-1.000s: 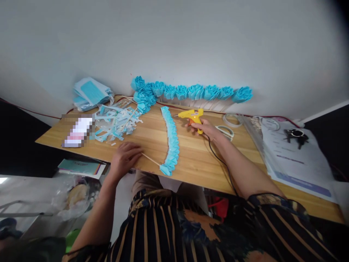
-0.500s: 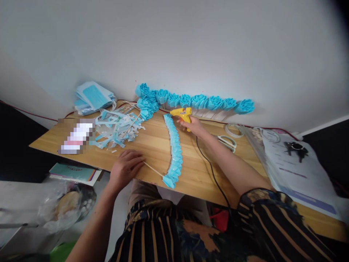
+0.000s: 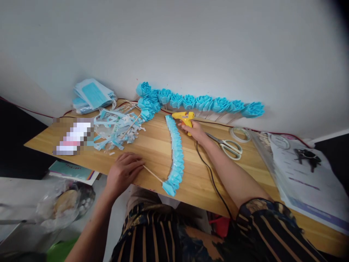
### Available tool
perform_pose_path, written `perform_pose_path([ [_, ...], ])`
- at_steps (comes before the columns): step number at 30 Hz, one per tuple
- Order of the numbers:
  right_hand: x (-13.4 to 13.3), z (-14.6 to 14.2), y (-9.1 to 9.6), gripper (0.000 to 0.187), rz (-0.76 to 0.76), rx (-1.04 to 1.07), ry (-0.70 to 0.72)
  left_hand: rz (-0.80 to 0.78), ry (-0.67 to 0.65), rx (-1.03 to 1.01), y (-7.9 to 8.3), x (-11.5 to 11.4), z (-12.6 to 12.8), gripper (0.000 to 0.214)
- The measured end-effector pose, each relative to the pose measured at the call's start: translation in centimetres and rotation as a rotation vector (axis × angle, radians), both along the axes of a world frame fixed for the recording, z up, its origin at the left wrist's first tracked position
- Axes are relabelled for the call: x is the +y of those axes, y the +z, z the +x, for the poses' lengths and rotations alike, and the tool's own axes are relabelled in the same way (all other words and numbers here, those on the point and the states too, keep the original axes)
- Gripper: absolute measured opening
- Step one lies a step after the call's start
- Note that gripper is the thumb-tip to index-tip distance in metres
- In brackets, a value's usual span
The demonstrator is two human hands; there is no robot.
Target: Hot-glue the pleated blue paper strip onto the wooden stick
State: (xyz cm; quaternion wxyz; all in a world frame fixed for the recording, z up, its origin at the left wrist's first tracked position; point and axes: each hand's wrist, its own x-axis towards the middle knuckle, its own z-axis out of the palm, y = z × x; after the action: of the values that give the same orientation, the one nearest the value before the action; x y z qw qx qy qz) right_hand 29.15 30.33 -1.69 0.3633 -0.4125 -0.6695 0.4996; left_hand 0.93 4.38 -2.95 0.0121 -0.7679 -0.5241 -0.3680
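Note:
My right hand is wrapped round a yellow hot glue gun, whose nozzle points left at the far end of a pleated blue strip. The strip lies in a slight curve across the wooden table, its near end at the front edge. In my left hand, resting at the table's front edge, is one end of a thin wooden stick. The other end of the stick meets the near end of the strip. A black cord trails from the glue gun towards me.
Blue fabric roses on sticks line the wall. Blue and white scraps, stacked face masks and a blurred phone lie left. To the right are scissors, a tape roll, papers and keys.
The view has shifted slightly. The scissors show more fully beside my right forearm. Both hands keep their holds, and the glue gun stays near the strip's far end.

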Motion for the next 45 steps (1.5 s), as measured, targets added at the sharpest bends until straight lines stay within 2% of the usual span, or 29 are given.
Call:
perform_pose_path([
  [14,0.5,-0.6,-0.1,0.044,-0.045,0.008,0.018,0.004,0.000,0.021,-0.2,0.0,0.0,0.014],
  [24,1.0,-0.7,-0.8,0.037,0.035,-0.032,0.019,-0.014,0.017,-0.006,-0.1,0.0,0.0,0.015],
  [27,0.9,-0.6,-0.5,0.037,0.038,-0.034,0.002,-0.007,0.012,-0.010,0.0,0.0,0.0,0.015],
  [35,0.2,-0.1,0.6,0.037,-0.073,0.124,-0.002,-0.029,0.005,0.001,0.0,0.0,-0.1,0.015],
  [45,0.0,0.4,0.9,0.026,-0.069,0.050,0.057,-0.046,0.022,-0.010,0.2,0.1,-0.1,0.017],
])
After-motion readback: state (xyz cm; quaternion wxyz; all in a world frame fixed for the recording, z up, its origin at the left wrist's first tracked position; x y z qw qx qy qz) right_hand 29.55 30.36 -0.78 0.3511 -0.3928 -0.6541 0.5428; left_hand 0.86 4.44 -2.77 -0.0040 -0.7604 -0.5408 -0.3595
